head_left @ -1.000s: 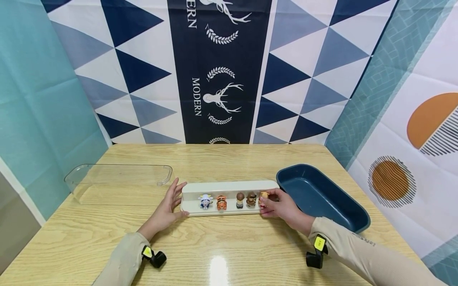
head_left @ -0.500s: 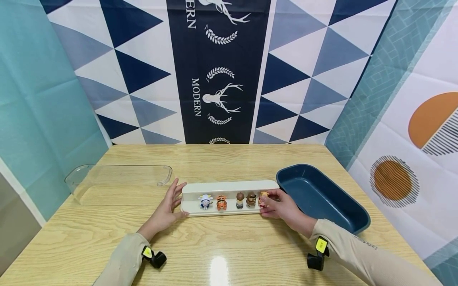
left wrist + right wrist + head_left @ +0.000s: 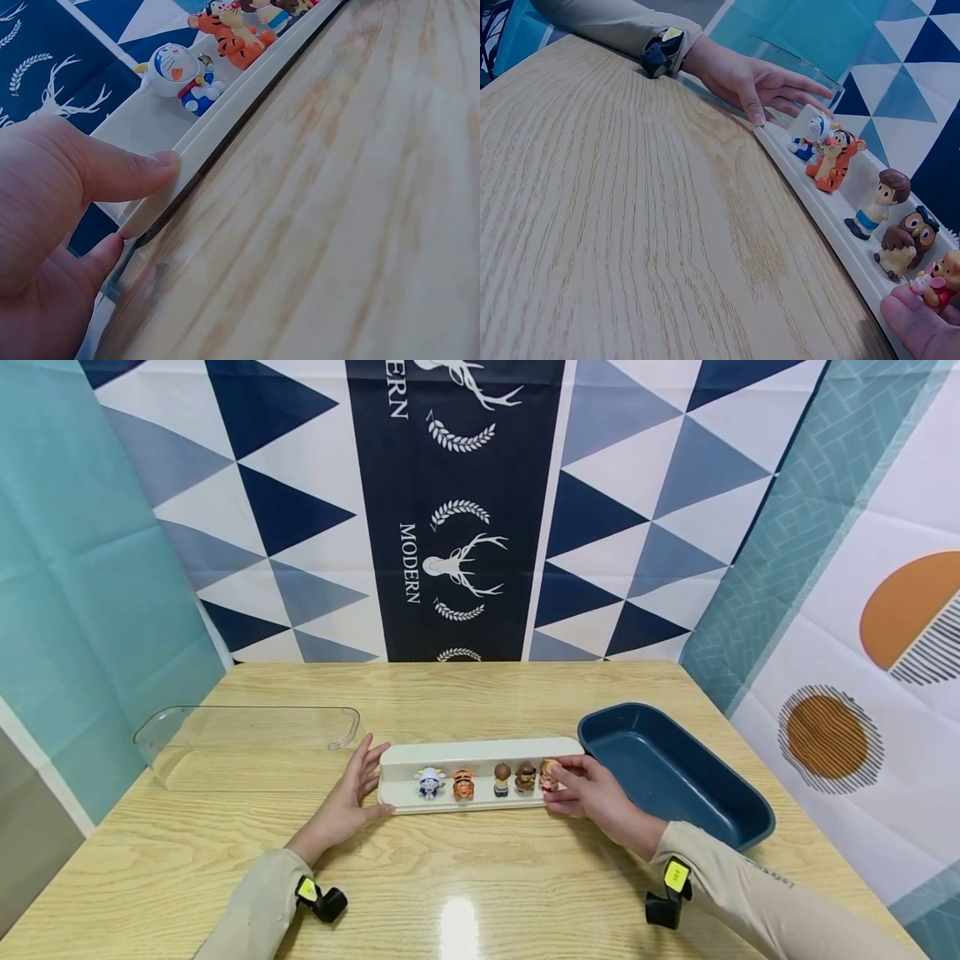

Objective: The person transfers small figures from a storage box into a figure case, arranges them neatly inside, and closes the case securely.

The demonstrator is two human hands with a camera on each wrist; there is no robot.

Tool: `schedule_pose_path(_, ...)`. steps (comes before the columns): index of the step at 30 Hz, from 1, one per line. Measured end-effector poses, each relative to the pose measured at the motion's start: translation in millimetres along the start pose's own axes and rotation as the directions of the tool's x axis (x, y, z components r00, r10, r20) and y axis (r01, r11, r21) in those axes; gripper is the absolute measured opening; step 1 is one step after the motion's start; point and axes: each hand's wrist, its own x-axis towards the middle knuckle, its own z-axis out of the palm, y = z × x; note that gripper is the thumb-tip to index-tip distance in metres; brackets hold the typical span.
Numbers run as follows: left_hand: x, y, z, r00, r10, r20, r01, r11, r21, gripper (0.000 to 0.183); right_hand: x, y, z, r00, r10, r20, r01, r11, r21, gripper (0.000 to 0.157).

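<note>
A long white display base (image 3: 480,806) lies in mid-table, with a row of small figurines on it. My left hand (image 3: 347,802) is at its left end; the thumb presses on the front rim in the left wrist view and the other fingers stretch along the end. At the right end my right hand (image 3: 600,797) pinches a bear figurine (image 3: 549,775), its far side partly hidden. Beside the bear sits an owl figurine (image 3: 907,241), then a boy figurine (image 3: 879,202). Farther left are a tiger figurine (image 3: 463,786) and a blue-and-white cat figurine (image 3: 184,75).
A dark blue bin (image 3: 667,768) stands at the right, just beyond the base's right end. A clear plastic cover (image 3: 247,727) lies at the back left. The wooden table (image 3: 420,893) meets a patterned cloth (image 3: 322,527) at the back.
My right hand's fingers have shifted slightly about the bear figurine, which has turned and shows more now. My left hand and the base have stayed put.
</note>
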Motion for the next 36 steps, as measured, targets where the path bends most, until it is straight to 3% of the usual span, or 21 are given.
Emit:
schedule_pose_path(13, 0.6, -1.0, 0.1, 0.999, -0.042, -0.001, 0.042, 0.999, -0.008, 0.114, -6.5, -0.8, 1.4, 1.0, -0.015, -0.024, 0.016, 1.0, 0.025, 0.045)
schedule_pose_path(20, 0.1, 2.3, -0.3, 0.999, -0.039, 0.002, 0.039, 0.999, -0.007, 0.114, -17.6, 1.1, 5.3, 0.996, -0.062, -0.062, 0.06, 0.998, -0.027, 0.047)
schedule_pose_path(28, -0.4, -0.6, -0.1, 1.0, -0.027, 0.004, 0.027, 1.0, -0.01, 0.113, -32.6, 1.5, 10.5, 0.991, -0.095, -0.094, 0.078, 0.981, -0.175, 0.057)
schedule_pose_path(36, 0.2, 0.1, -1.0, 0.999, -0.049, 0.002, 0.049, 0.999, -0.023, 0.114, -37.7, 6.8, 8.6, 0.987, -0.087, -0.137, 0.05, 0.967, -0.25, 0.063)
